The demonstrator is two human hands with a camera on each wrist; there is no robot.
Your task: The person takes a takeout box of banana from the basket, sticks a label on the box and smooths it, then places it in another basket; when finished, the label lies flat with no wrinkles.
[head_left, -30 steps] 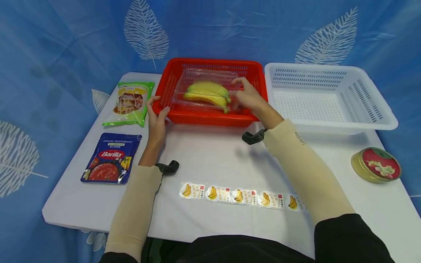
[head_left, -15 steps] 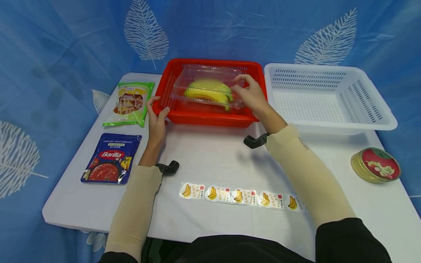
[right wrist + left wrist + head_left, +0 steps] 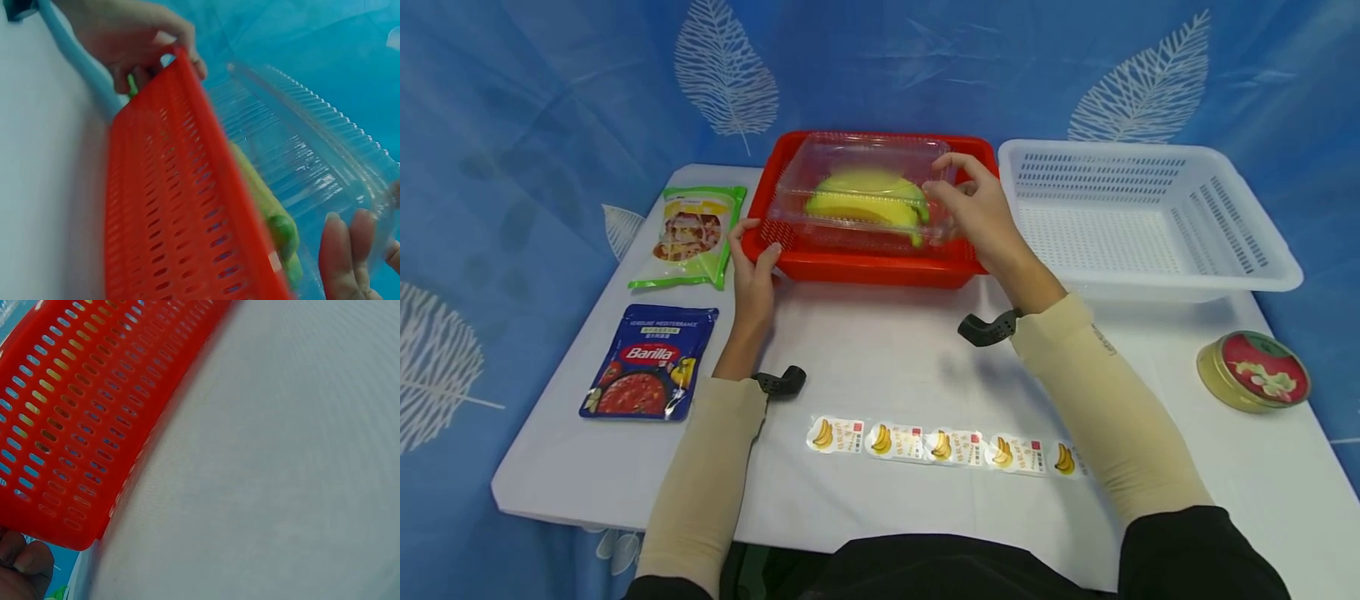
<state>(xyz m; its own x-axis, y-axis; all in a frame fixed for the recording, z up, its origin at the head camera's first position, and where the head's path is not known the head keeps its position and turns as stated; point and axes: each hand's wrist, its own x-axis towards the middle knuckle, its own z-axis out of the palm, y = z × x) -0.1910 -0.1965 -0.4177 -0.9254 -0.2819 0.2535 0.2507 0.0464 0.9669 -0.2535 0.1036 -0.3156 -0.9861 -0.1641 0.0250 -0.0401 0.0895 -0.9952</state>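
Observation:
My left hand (image 3: 754, 287) grips the left end of a red plastic basket (image 3: 880, 271), fingers hooked at the rim and thumb in front. In the right wrist view it curls round the basket's handle end. My right hand (image 3: 988, 217) pinches the right end of a clear ribbed plastic box (image 3: 865, 150), which is raised above the basket floor. Yellow bananas (image 3: 865, 207) with green stems show through the clear plastic. Whether the bananas sit inside the box or below it I cannot tell. In the right wrist view, fingertips (image 3: 337, 250) press the box's edge.
A white basket (image 3: 1097, 212) stands to the right of the red one. On the left lie a green-edged food bag (image 3: 692, 237) and a blue Barilla pouch (image 3: 647, 362). Banana stickers (image 3: 895, 442) line the front, and a round gold tin (image 3: 1251, 372) sits at the right.
My right hand has lifted the clear box upward, its fingers now higher and its far edge over the basket's back rim. The bananas have shifted little. My left hand stays on the red basket.

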